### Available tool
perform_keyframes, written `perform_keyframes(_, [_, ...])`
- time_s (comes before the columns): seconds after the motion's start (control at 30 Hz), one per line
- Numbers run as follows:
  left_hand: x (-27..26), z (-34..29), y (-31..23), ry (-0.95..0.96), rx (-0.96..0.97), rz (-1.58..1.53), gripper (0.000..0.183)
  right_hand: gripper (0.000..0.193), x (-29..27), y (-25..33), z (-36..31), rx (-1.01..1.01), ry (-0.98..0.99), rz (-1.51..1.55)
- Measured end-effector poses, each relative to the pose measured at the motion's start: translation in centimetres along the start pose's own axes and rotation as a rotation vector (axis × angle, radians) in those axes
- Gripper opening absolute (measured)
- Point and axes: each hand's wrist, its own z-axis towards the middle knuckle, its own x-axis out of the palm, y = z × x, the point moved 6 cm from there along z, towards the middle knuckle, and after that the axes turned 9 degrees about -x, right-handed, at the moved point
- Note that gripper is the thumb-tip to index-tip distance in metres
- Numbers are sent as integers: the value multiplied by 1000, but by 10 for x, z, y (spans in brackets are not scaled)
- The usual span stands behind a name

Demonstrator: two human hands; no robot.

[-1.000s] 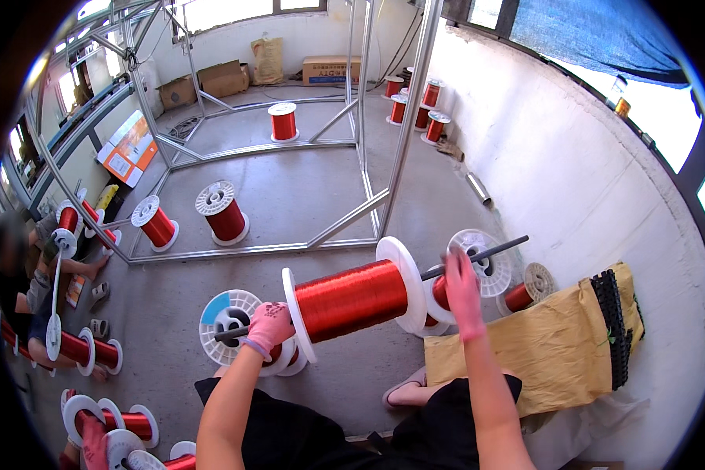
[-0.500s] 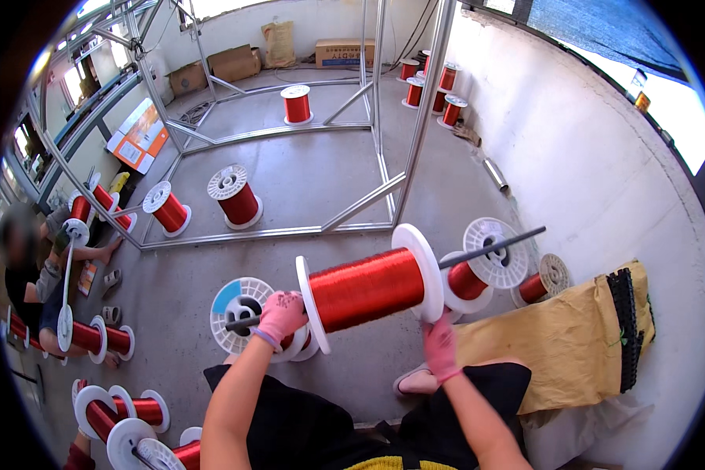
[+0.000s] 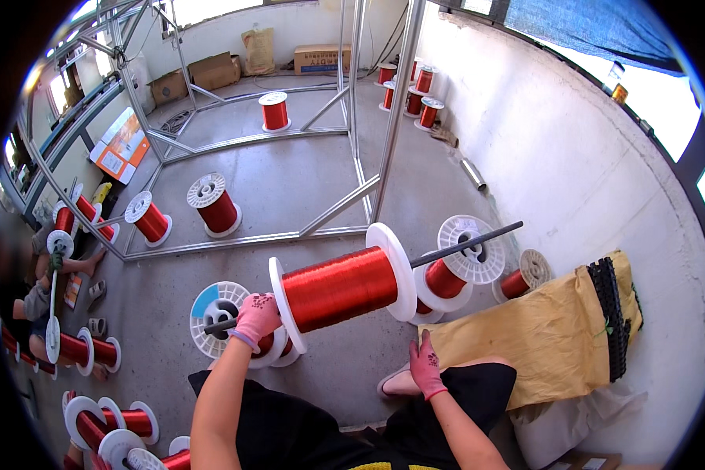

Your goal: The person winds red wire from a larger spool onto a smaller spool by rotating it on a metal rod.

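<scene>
A large spool of red wire [image 3: 341, 288] with white flanges lies sideways in front of me. Through its core runs a dark grey rod [image 3: 482, 239], sticking out at both ends. My left hand [image 3: 257, 319], in a pink glove, is closed round the rod beside the left flange. Below the right flange, near my knee, my right hand [image 3: 427, 366] is gloved the same way and holds nothing, fingers apart. Under the rod's ends stand a spool with a blue patch [image 3: 207, 301] at left and another spool [image 3: 445, 280] at right; whether the rod touches them I cannot tell.
A metal frame [image 3: 251, 247] stands ahead, with red spools [image 3: 215, 211] inside it. At right are a tan sack [image 3: 517, 329] and a spool lying on its side [image 3: 513, 286]. Another person [image 3: 35, 301] sits at left among several spools [image 3: 94, 352].
My right hand has come down from the right flange toward my knee. My left hand stays on the rod. The whole view has shifted slightly.
</scene>
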Motion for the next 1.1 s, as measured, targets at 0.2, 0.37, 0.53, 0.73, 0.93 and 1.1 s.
perform_keyframes(0.2, [-2,-2,-2,20,-10,48,29,49,1,-20,-12,-10,-23,15])
perform_keyframes(0.37, [-4,-4,-1,1,-22,11,29,41,-39,24,29,-3,-9,25])
perform_keyframes(0.53, [-2,-2,-1,2,-24,-4,30,39,-89,133,175,-167,-199,590])
perform_keyframes(0.73, [-3,-1,0,29,-40,43,33,60,-21,190,268,-81,457,-293])
perform_keyframes(0.93, [5,-1,1,6,51,33,28,46,-44,157,150,-418,28,327])
perform_keyframes(1.1, [7,-3,-4,-55,147,266,25,41,16,11,-14,-111,356,-794])
